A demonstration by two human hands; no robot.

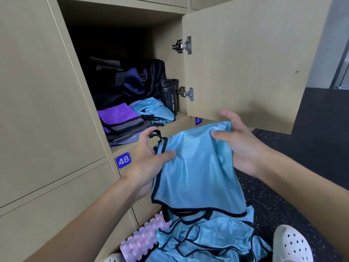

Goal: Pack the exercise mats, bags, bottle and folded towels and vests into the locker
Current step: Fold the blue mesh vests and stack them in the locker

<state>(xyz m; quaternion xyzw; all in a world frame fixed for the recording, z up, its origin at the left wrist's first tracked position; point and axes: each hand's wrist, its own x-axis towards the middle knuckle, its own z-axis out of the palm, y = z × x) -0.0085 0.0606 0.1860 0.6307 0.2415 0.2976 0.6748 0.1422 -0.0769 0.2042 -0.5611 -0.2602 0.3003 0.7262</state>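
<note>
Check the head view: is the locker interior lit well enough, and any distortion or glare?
Head view: locker back lies in deep shadow, dark bags merging; bottle label legible; wide-angle lens skews the door edges; the vest shows mild sheen, nothing blown out.

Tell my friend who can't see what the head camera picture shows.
The left hand and right hand hold up a light blue vest before an open locker holding bags, folded towels and a sport bottle. More vests lie below.
</note>
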